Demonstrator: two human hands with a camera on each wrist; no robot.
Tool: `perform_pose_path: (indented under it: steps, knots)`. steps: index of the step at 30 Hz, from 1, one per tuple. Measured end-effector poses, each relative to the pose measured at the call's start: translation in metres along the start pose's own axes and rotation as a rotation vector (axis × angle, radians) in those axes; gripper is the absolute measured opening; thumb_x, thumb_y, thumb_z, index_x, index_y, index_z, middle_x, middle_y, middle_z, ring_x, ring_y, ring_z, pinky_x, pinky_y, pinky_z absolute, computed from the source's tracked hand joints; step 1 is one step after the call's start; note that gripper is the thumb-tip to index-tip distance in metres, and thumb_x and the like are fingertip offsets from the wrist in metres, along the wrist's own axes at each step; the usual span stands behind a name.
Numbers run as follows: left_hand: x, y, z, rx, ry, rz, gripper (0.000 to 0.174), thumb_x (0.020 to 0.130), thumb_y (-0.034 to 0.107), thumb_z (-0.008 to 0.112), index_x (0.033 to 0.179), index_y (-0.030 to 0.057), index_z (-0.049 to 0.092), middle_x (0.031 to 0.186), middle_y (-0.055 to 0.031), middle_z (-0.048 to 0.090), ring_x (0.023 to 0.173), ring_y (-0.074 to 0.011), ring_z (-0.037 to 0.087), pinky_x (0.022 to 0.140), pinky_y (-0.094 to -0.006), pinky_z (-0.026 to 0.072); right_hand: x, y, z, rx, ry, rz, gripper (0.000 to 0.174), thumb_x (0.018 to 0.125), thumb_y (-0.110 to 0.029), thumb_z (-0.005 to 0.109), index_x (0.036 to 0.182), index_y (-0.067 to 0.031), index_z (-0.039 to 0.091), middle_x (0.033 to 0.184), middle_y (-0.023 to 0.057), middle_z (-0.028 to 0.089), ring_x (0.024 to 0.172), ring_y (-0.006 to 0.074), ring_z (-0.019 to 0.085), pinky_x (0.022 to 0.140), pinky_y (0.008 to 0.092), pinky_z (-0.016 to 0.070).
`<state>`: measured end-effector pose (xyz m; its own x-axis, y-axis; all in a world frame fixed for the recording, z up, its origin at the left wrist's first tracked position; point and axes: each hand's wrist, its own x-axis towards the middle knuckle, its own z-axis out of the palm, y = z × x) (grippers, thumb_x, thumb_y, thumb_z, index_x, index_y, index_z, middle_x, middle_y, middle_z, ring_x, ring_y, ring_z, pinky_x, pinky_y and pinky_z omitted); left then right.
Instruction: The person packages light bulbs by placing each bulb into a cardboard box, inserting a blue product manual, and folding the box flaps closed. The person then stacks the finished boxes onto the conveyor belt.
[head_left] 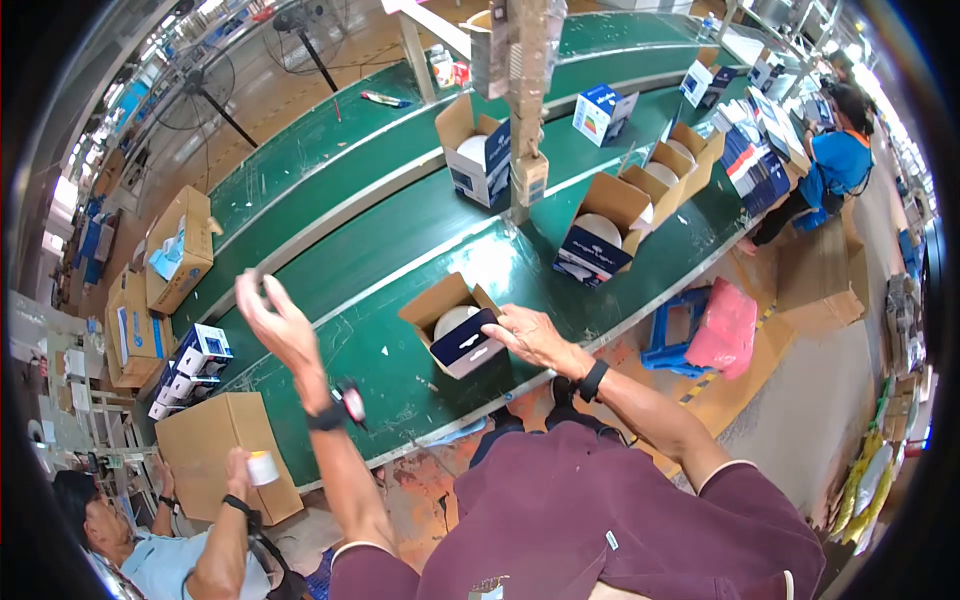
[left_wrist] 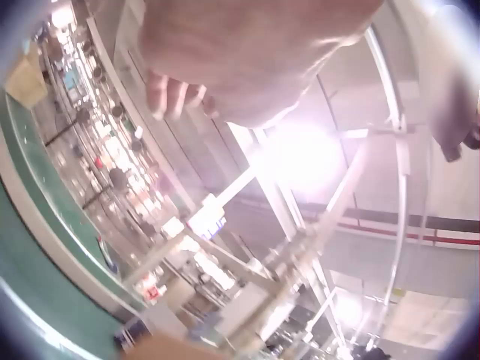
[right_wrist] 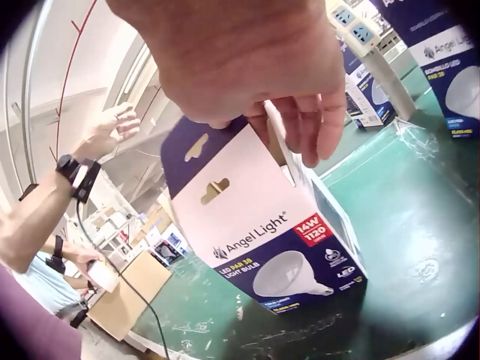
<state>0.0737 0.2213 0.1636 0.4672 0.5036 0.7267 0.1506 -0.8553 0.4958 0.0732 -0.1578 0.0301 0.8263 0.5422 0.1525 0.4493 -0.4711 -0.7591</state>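
An opened light bulb box (head_left: 462,335) stands on the green table (head_left: 370,400), with a round white bulb top inside. My right hand (head_left: 540,338) pinches the upper edge of this box at its dark blue flap; in the right wrist view the hand (right_wrist: 255,67) covers part of the opening, and the box (right_wrist: 262,225) shows a printed bulb. Raised in the air to the left of the box is my left hand (head_left: 280,325), its fingers loosely extended and holding nothing. The left wrist view shows that hand (left_wrist: 247,60) from below, against the ceiling lights.
Several opened bulb boxes (head_left: 600,235) stand to the right, and another box (head_left: 480,155) stands behind on the belt. A post (head_left: 530,100) rises beyond the table. Small boxes (head_left: 195,365) and a large carton (head_left: 225,450) lie left, beside a person in light blue (head_left: 190,560).
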Motion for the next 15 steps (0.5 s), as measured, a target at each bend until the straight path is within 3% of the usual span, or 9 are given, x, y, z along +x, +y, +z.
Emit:
perform_pose_path:
  steps: [1, 3, 4, 6, 9, 10, 13, 14, 15]
  knots:
    - [-0.025, 0.047, -0.02, -0.349, -0.112, -0.062, 0.03, 0.106, 0.016, 0.063, 0.129, -0.0013, 0.068, 0.132, -0.0184, 0.068, 0.123, -0.0351, 0.065, 0.106, -0.0456, 0.0506, 0.001, -0.002, 0.004, -0.008, 0.001, 0.066, 0.049, 0.104, -0.046, 0.061, 0.084, -0.0024, 0.071, 0.091, 0.0167, 0.063, 0.087, 0.0385, 0.065, 0.075, 0.0485, 0.0504]
    - [-0.093, 0.082, -0.032, -0.329, -0.424, 0.235, 0.033, 0.094, 0.016, 0.076, 0.124, 0.0032, 0.072, 0.133, -0.0191, 0.069, 0.126, -0.0366, 0.065, 0.108, -0.047, 0.0498, 0.005, -0.011, 0.005, -0.086, -0.026, 0.133, 0.057, 0.105, -0.049, 0.058, 0.075, -0.0016, 0.07, 0.084, 0.017, 0.062, 0.083, 0.0386, 0.063, 0.075, 0.0483, 0.0491]
    - [-0.128, 0.093, -0.03, -0.305, -0.584, 0.246, 0.046, 0.086, 0.019, 0.082, 0.129, 0.0056, 0.07, 0.141, -0.0193, 0.064, 0.135, -0.0387, 0.058, 0.115, -0.0492, 0.0436, 0.007, -0.012, 0.004, -0.1, -0.035, 0.146, 0.058, 0.105, -0.05, 0.058, 0.076, -0.0016, 0.07, 0.085, 0.0173, 0.062, 0.082, 0.0386, 0.062, 0.075, 0.0486, 0.0489]
    - [-0.185, 0.099, -0.022, 0.022, -0.925, 0.339, 0.095, 0.074, 0.034, 0.092, 0.154, 0.0081, 0.048, 0.162, -0.0249, 0.04, 0.156, -0.0447, 0.028, 0.125, -0.0609, 0.0249, 0.01, -0.01, -0.003, -0.105, -0.068, 0.16, 0.056, 0.105, -0.049, 0.059, 0.077, -0.0014, 0.069, 0.084, 0.0182, 0.062, 0.081, 0.0389, 0.062, 0.074, 0.0498, 0.0488]
    - [-0.227, 0.09, -0.009, 0.117, -0.925, 0.375, 0.117, 0.066, 0.04, 0.095, 0.16, 0.0021, 0.036, 0.167, -0.0243, 0.033, 0.159, -0.0437, 0.022, 0.127, -0.0621, 0.0176, 0.009, -0.005, -0.012, -0.134, -0.031, 0.052, 0.055, 0.104, -0.047, 0.061, 0.075, -0.0012, 0.067, 0.08, 0.0182, 0.059, 0.079, 0.0391, 0.061, 0.073, 0.0506, 0.0483]
    - [-0.231, 0.092, -0.009, 0.07, -0.884, 0.298, 0.107, 0.07, 0.035, 0.094, 0.156, -0.0017, 0.041, 0.161, -0.0235, 0.041, 0.156, -0.0421, 0.028, 0.126, -0.0615, 0.0201, 0.013, -0.003, -0.018, -0.157, -0.196, 0.143, 0.044, 0.098, -0.046, 0.069, 0.1, -0.0018, 0.072, 0.103, 0.0206, 0.066, 0.094, 0.0395, 0.064, 0.083, 0.0496, 0.0508]
    - [-0.253, 0.084, 0.001, 0.099, -0.86, 0.4, 0.093, 0.078, 0.028, 0.088, 0.153, -0.004, 0.043, 0.153, -0.022, 0.05, 0.152, -0.0401, 0.037, 0.124, -0.0619, 0.0232, 0.018, -0.023, -0.031, -0.412, 0.184, -0.322, 0.066, 0.089, -0.048, 0.078, 0.136, -0.0039, 0.062, 0.135, 0.0222, 0.059, 0.126, 0.0411, 0.057, 0.104, 0.049, 0.0485]
    - [-0.258, 0.086, 0.003, 0.06, -0.787, 0.376, 0.071, 0.082, 0.019, 0.081, 0.144, -0.0042, 0.053, 0.142, -0.0196, 0.06, 0.142, -0.0385, 0.048, 0.121, -0.0615, 0.0274, 0.02, -0.023, -0.035, -0.343, -0.14, -0.343, 0.097, 0.082, -0.051, 0.082, 0.157, -0.0054, 0.041, 0.16, 0.0225, 0.04, 0.147, 0.0457, 0.039, 0.119, 0.0528, 0.0379]
    - [-0.264, 0.086, 0.004, 0.085, -0.782, 0.39, 0.065, 0.082, 0.016, 0.08, 0.139, -0.0036, 0.056, 0.137, -0.0189, 0.063, 0.14, -0.0381, 0.05, 0.121, -0.0615, 0.0282, 0.02, -0.018, -0.033, -0.321, -0.207, -0.53, 0.102, 0.079, -0.049, 0.085, 0.157, -0.0027, 0.039, 0.156, 0.0225, 0.046, 0.147, 0.0435, 0.041, 0.122, 0.053, 0.0347]
